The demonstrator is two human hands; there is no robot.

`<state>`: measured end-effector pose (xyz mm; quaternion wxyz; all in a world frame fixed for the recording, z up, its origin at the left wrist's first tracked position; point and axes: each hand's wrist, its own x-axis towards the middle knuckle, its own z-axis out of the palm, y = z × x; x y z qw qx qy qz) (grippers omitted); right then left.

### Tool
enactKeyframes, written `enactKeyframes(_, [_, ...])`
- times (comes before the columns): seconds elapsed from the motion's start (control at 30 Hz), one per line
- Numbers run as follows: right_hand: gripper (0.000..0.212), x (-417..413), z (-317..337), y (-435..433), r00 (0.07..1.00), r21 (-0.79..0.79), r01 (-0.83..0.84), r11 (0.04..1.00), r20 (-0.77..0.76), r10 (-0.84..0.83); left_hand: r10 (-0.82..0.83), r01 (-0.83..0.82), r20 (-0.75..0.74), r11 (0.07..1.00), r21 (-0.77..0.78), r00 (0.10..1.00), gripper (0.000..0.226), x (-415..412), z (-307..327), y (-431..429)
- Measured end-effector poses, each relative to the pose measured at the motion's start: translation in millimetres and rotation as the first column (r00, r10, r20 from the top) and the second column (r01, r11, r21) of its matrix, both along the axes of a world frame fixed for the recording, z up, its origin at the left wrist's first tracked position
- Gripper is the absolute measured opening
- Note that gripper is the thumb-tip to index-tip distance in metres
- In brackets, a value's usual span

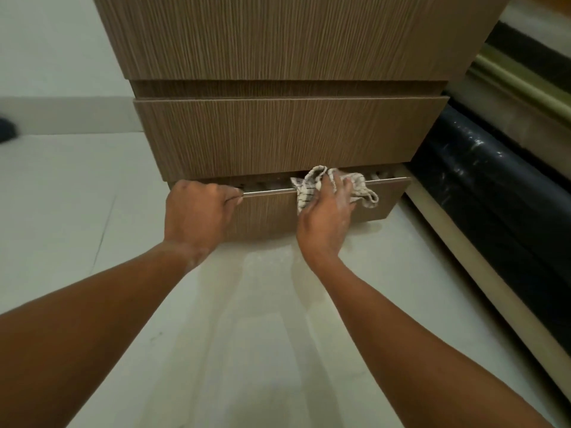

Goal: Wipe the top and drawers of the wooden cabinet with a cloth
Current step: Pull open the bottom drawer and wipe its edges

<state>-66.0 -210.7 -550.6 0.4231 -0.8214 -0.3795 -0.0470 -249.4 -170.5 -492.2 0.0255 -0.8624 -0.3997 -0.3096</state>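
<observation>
A wooden cabinet [287, 38] with vertical grain fills the upper middle of the head view. Its middle drawer [278, 137] is closed. The bottom drawer [272, 211] is pulled out a little, with a metal strip along its top edge. My left hand [194, 211] grips that top edge near the drawer's left end. My right hand [324, 214] presses a white cloth with dark stripes [309, 183] over the drawer's top edge, right of the middle. Part of the cloth hangs over the front. The drawer's contents are mostly hidden.
Pale tiled floor [77, 196] spreads to the left and under my arms. To the right of the cabinet runs a dark glossy panel [488, 186] with a beige ledge below it. A dark blurred object [6, 131] sits at the far left edge.
</observation>
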Motion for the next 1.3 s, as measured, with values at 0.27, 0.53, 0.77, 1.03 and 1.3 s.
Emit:
enactKeyframes(0.27, [0.035, -61.2, 2.0, 22.4, 0.994, -0.065, -0.102, 0.993, 0.040, 0.105, -0.005, 0.005, -0.013, 0.999, -0.031, 1.000, 0.019, -15.6, -6.6, 17.1])
enactKeyframes(0.53, [0.044, -66.5, 2.0, 21.3, 0.871, -0.221, -0.312, 0.924, 0.323, 0.371, 0.008, -0.011, -0.039, 0.997, -0.070, 0.999, 0.021, -23.2, -4.4, 21.5])
enactKeyframes(0.77, [0.041, 80.2, -8.6, -14.9, 0.996, -0.035, -0.070, 0.997, 0.056, 0.072, 0.033, -0.053, -0.103, 0.980, -0.193, 0.994, 0.024, -13.0, 2.7, 13.7])
enactKeyframes(1.03, [0.040, 110.9, 3.9, 1.5, 0.854, 0.307, 0.321, 0.896, -0.502, -0.134, -0.052, 0.017, -0.163, 0.977, -0.212, 0.985, 0.026, 55.9, 7.0, 0.6])
enactKeyframes(1.3, [0.060, 44.3, -30.3, 17.3, 0.860, 0.302, 0.202, 0.932, -0.509, -0.022, -0.055, 0.046, -0.043, 0.982, -0.185, 0.998, 0.024, 89.0, -4.4, 0.1])
